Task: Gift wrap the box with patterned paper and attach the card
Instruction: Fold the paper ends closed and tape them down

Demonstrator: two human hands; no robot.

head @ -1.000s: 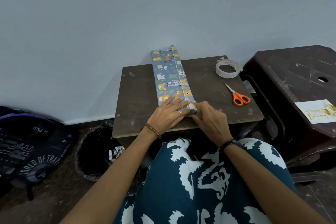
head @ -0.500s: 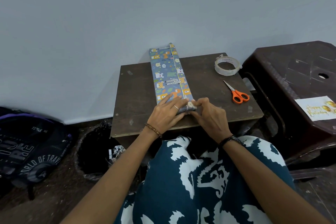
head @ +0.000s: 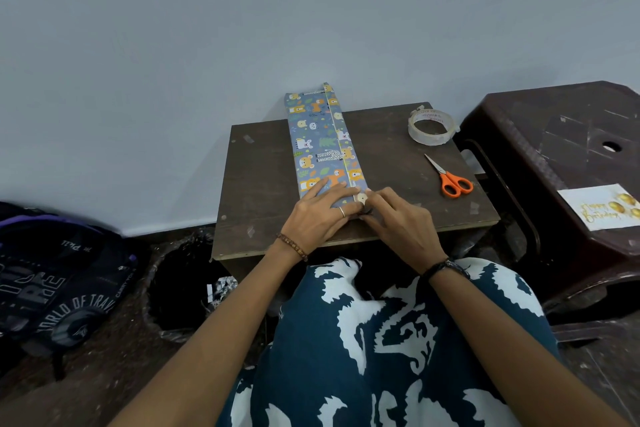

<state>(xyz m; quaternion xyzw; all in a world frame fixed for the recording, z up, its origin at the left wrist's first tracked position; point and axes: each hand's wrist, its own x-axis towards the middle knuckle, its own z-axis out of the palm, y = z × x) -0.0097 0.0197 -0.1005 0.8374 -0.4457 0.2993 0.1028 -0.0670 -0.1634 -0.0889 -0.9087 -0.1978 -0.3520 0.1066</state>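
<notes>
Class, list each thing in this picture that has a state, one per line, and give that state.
Long box in blue animal-patterned paper: wrapped along its length, lying flat on the table.
Left hand: flat, pressing the near end of the box.
Right hand: fingers working the paper at the near end.
Orange-handled scissors: closed, lying unused.
Clear tape roll: lying flat.
White birthday card: unattached, on the stool.

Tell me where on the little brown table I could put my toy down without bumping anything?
The widest bare patch of the small brown wooden table lies left of the long box in blue animal-print paper. A narrower strip runs between the box and the orange-handled scissors. It is crowded at the near edge, where the left hand and right hand work, and by the clear tape roll.
</notes>
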